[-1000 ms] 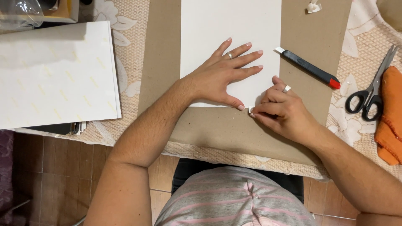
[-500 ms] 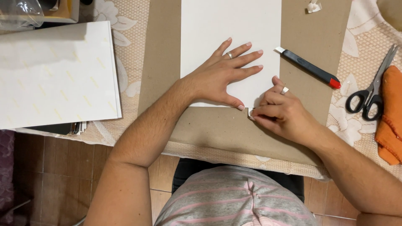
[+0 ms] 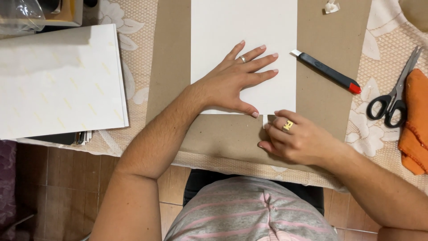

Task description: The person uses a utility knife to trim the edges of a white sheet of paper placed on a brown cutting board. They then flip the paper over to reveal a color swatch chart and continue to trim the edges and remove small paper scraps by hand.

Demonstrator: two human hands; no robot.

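Press left hand [image 3: 232, 85], fingers splayed flat, firmly on white sheet [image 3: 243, 31]; peel small tab [image 3: 265, 121] pinched by right hand [image 3: 296, 140] slowly along edge.

white sheet [image 3: 244, 27] | brown cardboard [image 3: 332, 107] | black cutter [image 3: 327, 71] (red tip) | orange cloth [image 3: 414, 129] | beige lace tablecloth [image 3: 383, 58]

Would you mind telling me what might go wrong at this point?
The right hand pinches a small white tab at the near edge of the white sheet, which only the flat left hand holds down; a hard pull may shift or tear it. The utility knife lies near the sheet's right edge.
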